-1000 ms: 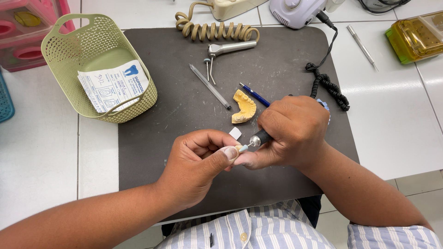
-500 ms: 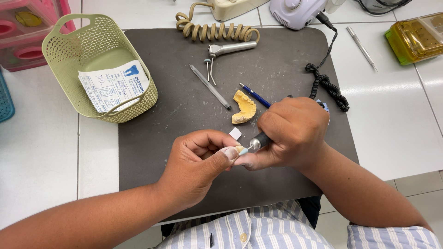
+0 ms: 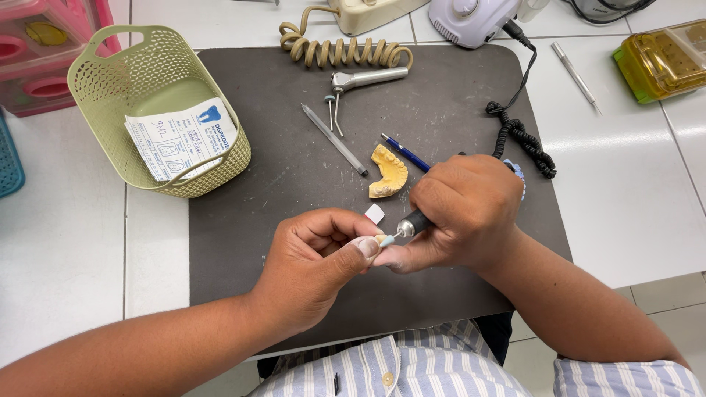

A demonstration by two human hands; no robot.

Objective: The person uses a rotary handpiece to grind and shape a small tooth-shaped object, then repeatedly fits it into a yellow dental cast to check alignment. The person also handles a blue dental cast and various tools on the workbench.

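My left hand pinches a small pale tooth-shaped piece between thumb and fingertips, near the front edge of the dark grey rubber mat. My right hand is closed around a slim black-and-silver rotary handpiece, its tip touching the piece. Grinding step, I judge. Next calls for steady bracing and turning the piece. The yellow plaster jaw cast lies mid-mat.

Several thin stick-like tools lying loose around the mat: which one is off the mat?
The silver metal pick at upper right, lying on the white table. The grey pen-like tool and blue pen both lie on the dark mat.
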